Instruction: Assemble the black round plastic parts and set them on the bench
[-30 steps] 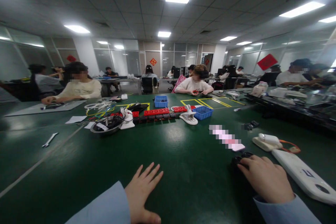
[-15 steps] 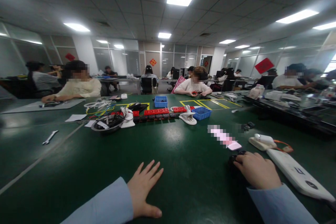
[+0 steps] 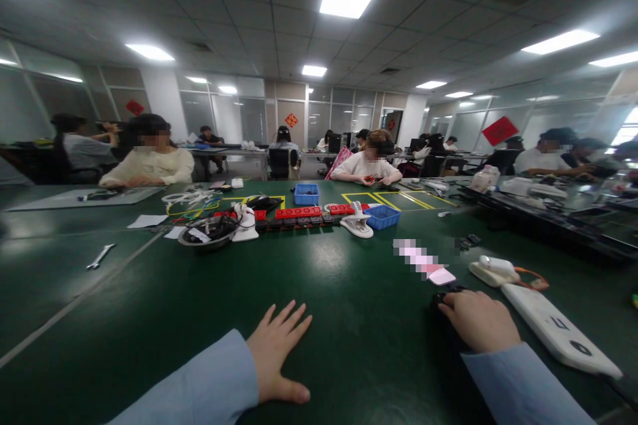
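Spreading its fingers wide, the left hand [image 3: 279, 355] seemed to lie palm down on the smooth green worktop [image 3: 349, 345]. It held nothing, so perhaps it was there for the arm to lean on. The right hand [image 3: 482, 320] curled over a small, rounded black thing [image 3: 442, 297], with its fingers bent on the top and side. The hand hid most of it, so I could not tell if it gripped the thing or just rested there. The black thing sat on the worktop, near the flat pink strip [image 3: 441, 275]. Just beside the right hand lay a long white plastic case [image 3: 563, 329], flat, so it would not tip. Farther off, a round metal bowl [image 3: 192, 244] held tangled black cords, probably to keep them together.
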`<state>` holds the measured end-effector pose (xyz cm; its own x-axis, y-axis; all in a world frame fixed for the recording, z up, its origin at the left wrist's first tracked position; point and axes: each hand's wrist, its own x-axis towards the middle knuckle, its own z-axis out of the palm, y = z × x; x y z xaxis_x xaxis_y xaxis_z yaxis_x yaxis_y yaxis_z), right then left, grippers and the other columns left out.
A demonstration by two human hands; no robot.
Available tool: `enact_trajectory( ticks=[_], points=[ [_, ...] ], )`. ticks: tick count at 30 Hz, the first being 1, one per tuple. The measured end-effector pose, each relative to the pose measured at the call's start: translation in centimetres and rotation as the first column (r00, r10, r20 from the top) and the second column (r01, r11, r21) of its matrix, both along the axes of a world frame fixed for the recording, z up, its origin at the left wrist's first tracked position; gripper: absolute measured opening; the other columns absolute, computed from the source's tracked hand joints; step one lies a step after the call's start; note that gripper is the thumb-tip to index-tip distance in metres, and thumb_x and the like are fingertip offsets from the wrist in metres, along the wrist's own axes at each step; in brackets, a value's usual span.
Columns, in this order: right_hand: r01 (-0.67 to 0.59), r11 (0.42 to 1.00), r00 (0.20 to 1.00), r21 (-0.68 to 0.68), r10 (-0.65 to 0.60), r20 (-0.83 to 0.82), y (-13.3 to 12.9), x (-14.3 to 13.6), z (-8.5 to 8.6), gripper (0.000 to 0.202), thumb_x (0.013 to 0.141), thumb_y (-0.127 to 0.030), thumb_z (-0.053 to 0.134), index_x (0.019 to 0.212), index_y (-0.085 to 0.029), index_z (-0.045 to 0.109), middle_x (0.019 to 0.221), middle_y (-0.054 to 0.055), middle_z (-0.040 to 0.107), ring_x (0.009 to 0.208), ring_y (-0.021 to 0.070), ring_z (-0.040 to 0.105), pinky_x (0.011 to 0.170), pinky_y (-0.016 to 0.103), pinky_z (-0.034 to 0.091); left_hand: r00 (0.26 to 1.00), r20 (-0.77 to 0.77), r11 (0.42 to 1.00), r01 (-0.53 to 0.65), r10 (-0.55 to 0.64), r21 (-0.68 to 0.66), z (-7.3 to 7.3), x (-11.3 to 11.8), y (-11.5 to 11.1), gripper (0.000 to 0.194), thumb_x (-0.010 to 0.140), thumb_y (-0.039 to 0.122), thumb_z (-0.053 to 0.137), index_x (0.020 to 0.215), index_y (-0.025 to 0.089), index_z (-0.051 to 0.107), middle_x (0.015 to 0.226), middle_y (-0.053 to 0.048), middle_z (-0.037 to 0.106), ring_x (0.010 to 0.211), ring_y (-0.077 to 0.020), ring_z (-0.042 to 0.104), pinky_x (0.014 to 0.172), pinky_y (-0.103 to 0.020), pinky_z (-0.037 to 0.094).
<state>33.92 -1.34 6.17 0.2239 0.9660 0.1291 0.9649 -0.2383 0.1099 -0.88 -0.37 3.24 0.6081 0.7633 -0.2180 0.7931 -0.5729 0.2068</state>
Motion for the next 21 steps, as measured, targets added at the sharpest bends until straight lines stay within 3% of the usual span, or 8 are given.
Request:
enact_trajectory(
  ticks=[6,16,21],
  points=[
    [-0.028,0.999,0.997,-0.038,0.031,0.066,0.4,-1.7,0.2,0.025,0.081,-0.028,0.043,0.079,-0.021,0.068,0.084,0.01,0.065,0.084,0.027,0.057,0.063,0.034,0.037,1.0,-0.021,1.0,0.014,-0.014,-0.017,0.1,0.0,0.0,0.1,0.059,0.077,0.042,0.136,0.02,0.013,0.143,-0.007,0.007,0.129,-0.0303,0.004,0.102,-0.052,0.004],
    [-0.161,0.986,0.983,0.05,0.156,0.098,1.0,-8.8,-0.4,0.022,0.082,-0.026,0.046,0.08,-0.02,0.067,0.082,0.009,0.063,0.084,0.0249,0.054,0.067,0.033,0.031,0.999,-0.024,0.999,0.031,-0.031,0.024,-0.6,-0.2,0.2,0.099,0.059,0.075,0.045,0.135,0.021,0.013,0.143,-0.008,0.008,0.129,-0.0299,0.005,0.101,-0.053,0.005],
    [-0.207,0.977,0.976,0.046,0.203,0.083,1.8,-10.4,-0.4,0.022,0.082,-0.027,0.047,0.079,-0.019,0.067,0.081,0.01,0.063,0.084,0.0242,0.054,0.066,0.032,0.029,1.0,0.001,0.999,0.019,-0.019,0.038,-0.7,-0.3,0.2,0.098,0.059,0.076,0.043,0.135,0.022,0.014,0.142,-0.007,0.01,0.129,-0.0299,0.007,0.101,-0.054,0.006]
  ],
)
